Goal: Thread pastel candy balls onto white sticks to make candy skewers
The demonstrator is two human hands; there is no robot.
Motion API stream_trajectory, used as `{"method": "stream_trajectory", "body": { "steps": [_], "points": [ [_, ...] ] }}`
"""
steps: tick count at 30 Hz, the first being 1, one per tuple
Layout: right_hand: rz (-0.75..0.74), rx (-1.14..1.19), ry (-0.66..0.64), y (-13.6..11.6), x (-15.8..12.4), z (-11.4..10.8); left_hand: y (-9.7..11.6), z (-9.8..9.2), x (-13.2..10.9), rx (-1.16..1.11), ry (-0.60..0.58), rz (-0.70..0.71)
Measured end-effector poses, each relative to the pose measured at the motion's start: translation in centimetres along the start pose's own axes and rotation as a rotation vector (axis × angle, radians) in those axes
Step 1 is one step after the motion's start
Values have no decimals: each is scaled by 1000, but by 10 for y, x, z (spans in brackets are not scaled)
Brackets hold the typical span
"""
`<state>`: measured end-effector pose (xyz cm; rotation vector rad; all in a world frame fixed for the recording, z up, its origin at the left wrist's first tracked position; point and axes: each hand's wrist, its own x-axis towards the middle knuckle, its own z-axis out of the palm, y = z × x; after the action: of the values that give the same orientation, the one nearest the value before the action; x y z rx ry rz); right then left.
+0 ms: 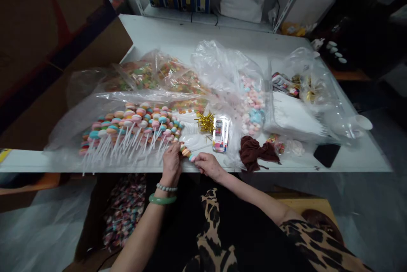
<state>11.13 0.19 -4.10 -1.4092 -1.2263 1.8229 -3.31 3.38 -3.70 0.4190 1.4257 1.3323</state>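
Note:
Between my two hands, at the table's front edge, is a candy skewer (187, 152) of pastel pieces. My left hand (172, 164), with a beaded bracelet and a green bangle at the wrist, is closed around its left end, so the stick there is hidden. The fingers of my right hand (208, 165) pinch the blue and pink piece at the other end. Left of my hands lies a pile of finished-looking candy skewers (129, 121), their white sticks pointing toward me. Gold twist ties (206, 123) and a printed clear packet (220, 134) lie just beyond my right hand.
Behind the skewers spreads a plastic bag of orange and green candies (140, 74). Farther right are pastel candies (252, 104) in a bag, a white stack (294, 115), a brown cloth (257, 153) and a black phone-like slab (327, 155). A large cardboard box (104, 47) rises at left.

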Motion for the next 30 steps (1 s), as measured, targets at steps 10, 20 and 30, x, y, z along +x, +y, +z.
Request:
{"method": "stream_trajectory", "body": {
  "steps": [10, 20, 30],
  "points": [
    [-39, 131, 61, -12, -21, -21, 24, 40, -23, -132, -232, -166],
    [-320, 41, 814, 11, -86, -157, -93, 147, -81, 1177, -1007, 861],
    [-17, -346, 996, 37, -66, -184, -144, 151, -49, 1478, -986, 1315]
  ]
}}
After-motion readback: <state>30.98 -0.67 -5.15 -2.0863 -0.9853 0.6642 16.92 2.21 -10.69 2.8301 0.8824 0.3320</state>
